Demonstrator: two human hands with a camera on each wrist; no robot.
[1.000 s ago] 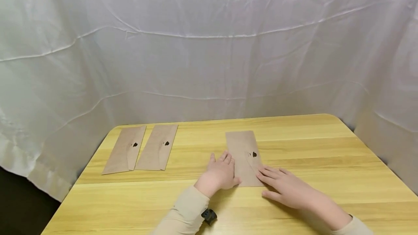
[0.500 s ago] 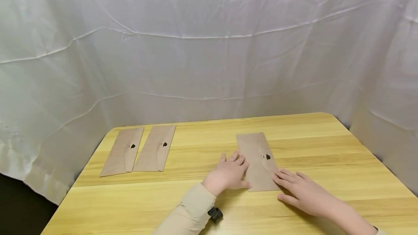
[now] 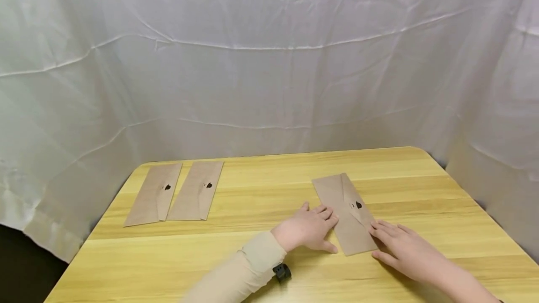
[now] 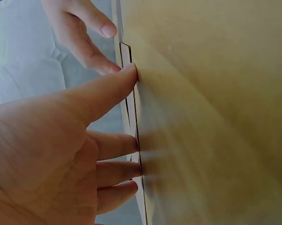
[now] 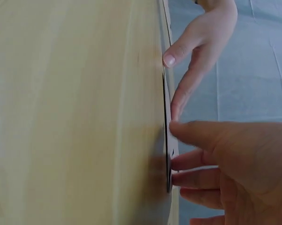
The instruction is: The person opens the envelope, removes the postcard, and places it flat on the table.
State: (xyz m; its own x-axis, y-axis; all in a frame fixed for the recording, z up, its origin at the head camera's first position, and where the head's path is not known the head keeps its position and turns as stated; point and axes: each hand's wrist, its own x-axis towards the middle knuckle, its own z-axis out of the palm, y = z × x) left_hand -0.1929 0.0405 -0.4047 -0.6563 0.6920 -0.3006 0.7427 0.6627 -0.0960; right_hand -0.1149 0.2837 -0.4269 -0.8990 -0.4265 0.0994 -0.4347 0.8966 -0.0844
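A brown paper envelope lies flat on the table, slanted, its flap side up with a small black hat-like mark. My left hand rests along its left edge, fingers extended and thumb near the lower left corner. On the opposite edge, the fingertips of my right hand touch the flap side near the lower right corner. Seen edge-on in the left wrist view, the thin envelope meets the thumb and fingertips. The right wrist view has the right hand's straight fingers against the envelope's edge.
Two matching envelopes, one far left and one beside it, lie side by side at the table's back left. The wooden table is backed by a pale curtain. A small black device sits at the left sleeve.
The envelope between my hands has slid right and slightly toward me, turning so its far end leans further left. Both hands have moved along with it.
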